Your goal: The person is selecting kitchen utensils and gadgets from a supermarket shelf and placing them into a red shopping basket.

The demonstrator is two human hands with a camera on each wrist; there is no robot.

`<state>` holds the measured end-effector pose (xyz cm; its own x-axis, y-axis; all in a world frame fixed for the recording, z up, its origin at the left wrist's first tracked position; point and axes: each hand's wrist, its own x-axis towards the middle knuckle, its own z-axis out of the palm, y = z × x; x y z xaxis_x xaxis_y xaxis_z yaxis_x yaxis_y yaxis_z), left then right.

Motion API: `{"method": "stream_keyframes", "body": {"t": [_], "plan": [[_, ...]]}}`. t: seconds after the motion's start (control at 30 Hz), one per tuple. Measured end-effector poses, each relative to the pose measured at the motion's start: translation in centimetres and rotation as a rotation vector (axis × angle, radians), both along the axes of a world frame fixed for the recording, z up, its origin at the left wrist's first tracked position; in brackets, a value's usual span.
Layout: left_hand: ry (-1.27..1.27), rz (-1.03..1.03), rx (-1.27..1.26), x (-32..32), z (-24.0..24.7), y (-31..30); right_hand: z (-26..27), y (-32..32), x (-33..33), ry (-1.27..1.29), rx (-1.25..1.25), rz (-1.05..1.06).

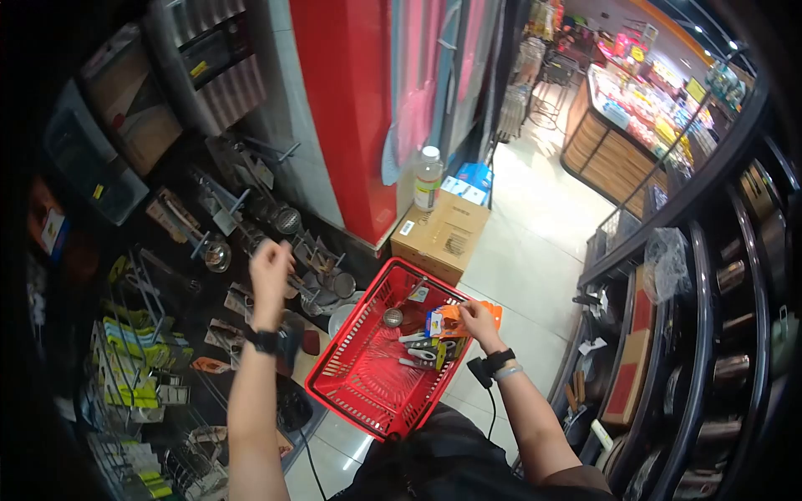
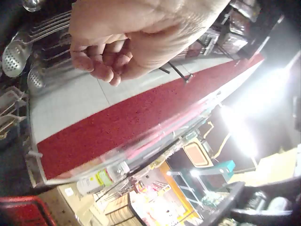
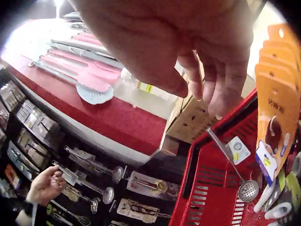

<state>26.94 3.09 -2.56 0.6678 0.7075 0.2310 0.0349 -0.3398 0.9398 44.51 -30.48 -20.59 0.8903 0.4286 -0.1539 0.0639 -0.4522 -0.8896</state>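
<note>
My left hand is raised in front of the utensil rack, its fingers loosely curled with nothing between them. Close by hang perforated metal skimmers on hooks. The right hand hovers at the far right rim of a red shopping basket. In the right wrist view its fingers are relaxed and hold nothing, apart from several orange carded packages. Those packages stand in the basket's right side. A long-handled metal skimmer leans inside, beside white-handled and green-carded utensils.
Behind the basket stands a cardboard box with a clear bottle on it. A red pillar rises behind. Green-packaged goods hang at lower left. Dark shelves line the right, with tiled floor between.
</note>
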Motion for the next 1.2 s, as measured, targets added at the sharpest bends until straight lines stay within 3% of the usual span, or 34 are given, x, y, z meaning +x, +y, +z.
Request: {"method": "stream_keyframes", "body": {"t": [0.07, 0.1, 0.17, 0.3, 0.43, 0.57, 0.73, 0.87, 0.97, 1.1, 1.2], "plan": [[0.054, -0.033, -0.017, -2.8, -1.6, -3.8, -1.3, 3.1, 1.3, -0.028, -0.037, 0.056], [0.086, -0.05, -0.029, -4.4, -2.9, -5.3, -5.8, 4.6, 3.1, -0.084, -0.006, 0.04], [0.249, -0.085, 0.033, -7.8, -4.1, -8.5, -7.6, 7.2, 4.7, -0.246, -0.077, 0.03], [0.452, -0.086, -0.356, -14.4, -7.5, -12.6, -6.6, 10.6, 5.2, -0.336, -0.191, -0.05], [0.521, 0.016, -0.439, -19.4, -8.5, -15.1, -9.3, 12.1, 6.7, -0.26, -0.289, -0.04], [0.534, 0.064, -0.47, -22.0, -10.0, -16.5, -7.3, 12.5, 4.8, -0.271, -0.235, -0.089], [0.507, 0.079, -0.269, -19.5, -9.6, -17.1, -4.6, 13.1, 1.5, -0.384, 0.024, 0.063], [0.494, -0.034, -0.103, -15.4, -9.9, -16.1, 3.5, 12.4, -1.6, -0.417, 0.152, 0.181], [0.394, -0.009, 0.371, -10.6, -9.4, -15.5, 9.9, 11.4, -3.9, -0.414, 0.228, 0.224], [0.209, 0.126, 0.642, -5.5, -5.6, -15.7, 17.4, 9.6, -7.1, 0.061, 0.449, 0.38], [0.086, 0.102, 0.521, -5.1, -4.9, -15.7, 19.2, 8.6, -8.7, 0.114, 0.478, 0.381]]}}
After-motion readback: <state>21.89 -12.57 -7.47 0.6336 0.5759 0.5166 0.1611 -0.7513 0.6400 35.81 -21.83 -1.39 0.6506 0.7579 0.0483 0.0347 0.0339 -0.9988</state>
